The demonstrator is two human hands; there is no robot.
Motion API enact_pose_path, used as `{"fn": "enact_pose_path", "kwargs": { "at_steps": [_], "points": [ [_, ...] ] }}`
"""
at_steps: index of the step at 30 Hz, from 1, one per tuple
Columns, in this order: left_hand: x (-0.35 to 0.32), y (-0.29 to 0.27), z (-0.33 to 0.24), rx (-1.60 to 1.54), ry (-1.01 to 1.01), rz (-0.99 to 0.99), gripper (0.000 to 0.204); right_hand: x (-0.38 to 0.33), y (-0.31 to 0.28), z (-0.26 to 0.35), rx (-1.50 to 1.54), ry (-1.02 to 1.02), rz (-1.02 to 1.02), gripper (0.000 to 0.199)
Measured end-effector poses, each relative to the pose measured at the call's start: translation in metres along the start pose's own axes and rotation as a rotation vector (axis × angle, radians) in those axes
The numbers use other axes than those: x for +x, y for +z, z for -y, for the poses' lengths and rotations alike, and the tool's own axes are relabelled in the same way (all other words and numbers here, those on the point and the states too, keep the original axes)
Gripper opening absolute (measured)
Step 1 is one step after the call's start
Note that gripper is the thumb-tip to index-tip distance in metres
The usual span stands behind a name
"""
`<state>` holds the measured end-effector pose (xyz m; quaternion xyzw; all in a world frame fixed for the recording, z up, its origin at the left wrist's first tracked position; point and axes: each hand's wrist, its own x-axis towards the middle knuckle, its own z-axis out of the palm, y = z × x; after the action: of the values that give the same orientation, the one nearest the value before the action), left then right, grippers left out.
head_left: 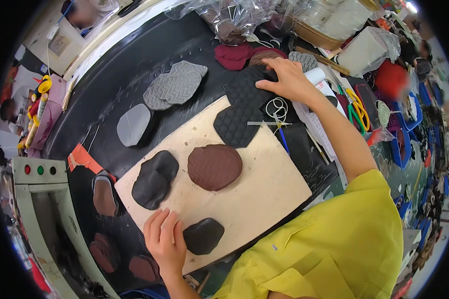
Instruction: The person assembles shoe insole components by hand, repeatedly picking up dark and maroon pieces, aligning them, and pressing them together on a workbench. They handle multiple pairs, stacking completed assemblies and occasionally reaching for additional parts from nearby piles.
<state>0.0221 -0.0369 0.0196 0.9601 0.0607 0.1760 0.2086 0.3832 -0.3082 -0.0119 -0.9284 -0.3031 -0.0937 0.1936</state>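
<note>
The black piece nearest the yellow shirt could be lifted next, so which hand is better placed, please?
Probably the left hand: it looks free and is close beside that black piece, whereas the right hand is farther off, at the dark quilted material.

Workshop or factory floor: flat cut pieces (215, 167) in brown, grey and black are lying in small piles on a black worktable (169, 119) and a pale board (264, 194), and a metal machine (60, 161) with coloured buttons (40, 170) is standing at the left. Clear plastic bags (234, 15), yellow-handled scissors (360, 113) and a blue pen (283, 138) are cluttering the far and right sides, while a pink box (50, 119) is holding odds and ends. Blue bins (408, 152) are standing over a green floor (414, 174), lights (411, 7) are glowing, and other people (79, 16) are showing farther off.
</note>
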Motion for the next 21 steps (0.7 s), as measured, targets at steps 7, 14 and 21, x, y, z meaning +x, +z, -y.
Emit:
{"fn": "enact_pose_path", "kwargs": {
  "at_steps": [7, 14, 21],
  "points": [
    [-0.019, -0.005, 0.008, 0.027, -0.057, -0.020, 0.024, -0.014, -0.008, 0.019, 0.317, -0.199, 0.117, 0.038],
    [-0.022, -0.005, 0.011, 0.031, -0.088, -0.046, 0.023, 0.064, -0.007, -0.088, 0.118, 0.191, 0.010, 0.050],
    [-0.030, -0.009, 0.008, 0.035, -0.150, -0.080, 0.023, 0.080, -0.003, -0.050, -0.298, 0.045, 0.320, 0.057]
  ]
}}
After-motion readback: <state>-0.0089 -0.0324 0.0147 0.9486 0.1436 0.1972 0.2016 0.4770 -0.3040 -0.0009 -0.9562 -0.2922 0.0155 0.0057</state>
